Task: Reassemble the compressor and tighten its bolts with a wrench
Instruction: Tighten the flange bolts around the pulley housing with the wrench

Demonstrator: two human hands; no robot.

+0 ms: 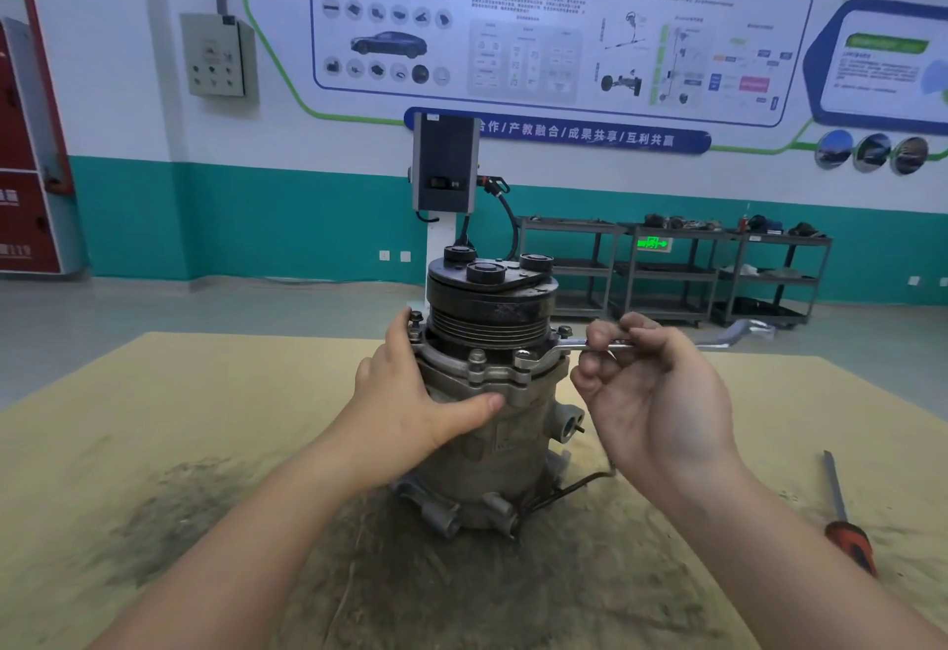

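A compressor [490, 393] stands upright on a stained table [154, 418], steadied by the left hand [410, 403] with fingers spread flat against its side; the right hand [662, 393] pinches a wrench [569, 347] (ring end on a front-right flange bolt [523, 355]), its handle running rightward
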